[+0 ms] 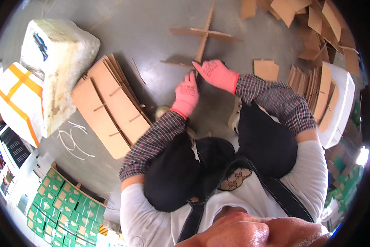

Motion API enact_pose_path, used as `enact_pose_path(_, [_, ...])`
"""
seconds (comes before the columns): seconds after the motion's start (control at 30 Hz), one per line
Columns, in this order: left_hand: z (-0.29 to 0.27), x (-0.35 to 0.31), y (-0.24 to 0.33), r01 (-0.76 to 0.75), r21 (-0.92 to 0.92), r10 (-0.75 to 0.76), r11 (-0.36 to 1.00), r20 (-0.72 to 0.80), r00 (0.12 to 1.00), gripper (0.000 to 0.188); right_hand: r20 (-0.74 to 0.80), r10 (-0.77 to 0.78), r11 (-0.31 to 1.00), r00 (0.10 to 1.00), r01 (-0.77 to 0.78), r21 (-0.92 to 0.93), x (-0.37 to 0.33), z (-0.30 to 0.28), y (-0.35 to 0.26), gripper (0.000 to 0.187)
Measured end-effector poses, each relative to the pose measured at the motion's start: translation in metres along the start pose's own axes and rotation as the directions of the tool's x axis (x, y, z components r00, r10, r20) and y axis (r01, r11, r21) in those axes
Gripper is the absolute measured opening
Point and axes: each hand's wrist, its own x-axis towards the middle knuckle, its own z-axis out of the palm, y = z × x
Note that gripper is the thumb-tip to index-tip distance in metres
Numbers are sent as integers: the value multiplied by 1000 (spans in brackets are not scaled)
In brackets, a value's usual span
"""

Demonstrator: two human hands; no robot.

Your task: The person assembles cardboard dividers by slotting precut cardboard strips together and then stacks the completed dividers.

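Observation:
A cardboard divider (203,43) stands on edge on the grey floor in front of me. One long strip runs away from me, with crosswise strips slotted over it. My right hand (218,75), in a pink glove with a red cuff, pinches the divider where the nearest cross strip meets the long one. My left hand (186,95), gloved the same way, has its fingertips closed at the near end of the long strip; its thumb is hidden. Plaid sleeves cover both forearms.
A stack of slotted cardboard sheets (111,105) lies to my left, beside wrapped white foam blocks (59,61). More upright cardboard strips (306,82) and a flat piece (266,70) lie right. Assembled dividers (312,24) pile up far right. White cord (72,138) and green boxes (65,210) are lower left.

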Motion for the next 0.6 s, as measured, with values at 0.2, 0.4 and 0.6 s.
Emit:
enact_pose_path(0.2, [-6, -7, -20, -130, -172, 104, 976, -151, 983, 66, -4, 63, 993, 998, -62, 100, 24, -18, -7, 35])
enact_pose_path(0.4, [-113, -68, -12, -313, -772, 36, 554, -353, 935, 61, -216, 180, 959, 960, -123, 254, -57, -106, 25, 45])
enact_pose_path(0.6, [-163, -107, -19, -263, -945, -330, 193, -315, 890, 33, -795, 71, 906, 603, -372, -201, -75, -335, 146, 46])
